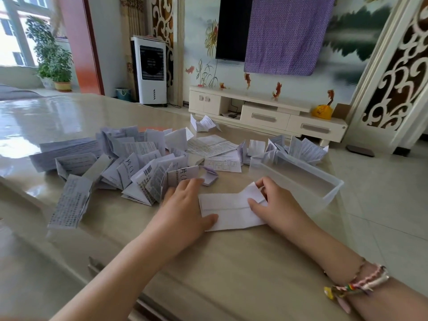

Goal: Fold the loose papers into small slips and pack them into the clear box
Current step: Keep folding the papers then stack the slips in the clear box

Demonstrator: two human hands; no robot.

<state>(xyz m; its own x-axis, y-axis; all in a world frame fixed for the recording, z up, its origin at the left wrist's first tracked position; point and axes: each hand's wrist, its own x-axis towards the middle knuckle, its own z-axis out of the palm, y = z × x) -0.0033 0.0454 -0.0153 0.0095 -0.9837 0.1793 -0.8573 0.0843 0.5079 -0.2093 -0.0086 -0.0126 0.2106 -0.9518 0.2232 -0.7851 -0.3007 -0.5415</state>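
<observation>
folded paper (228, 210) lengthwise left-right

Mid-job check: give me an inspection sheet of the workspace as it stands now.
Surface: glossy beige table, paper-strewn.
Job's things: white paper, partly folded, lies flat; clear box to its right looks empty; folded slips lie behind the box.
Clutter: heap of loose papers on the left.
Hands: left hand presses the paper's left end; right hand pinches its right end.
Cables: one at the TV cabinet.
Surroundings: air cooler, potted plant, purple cloth.
</observation>
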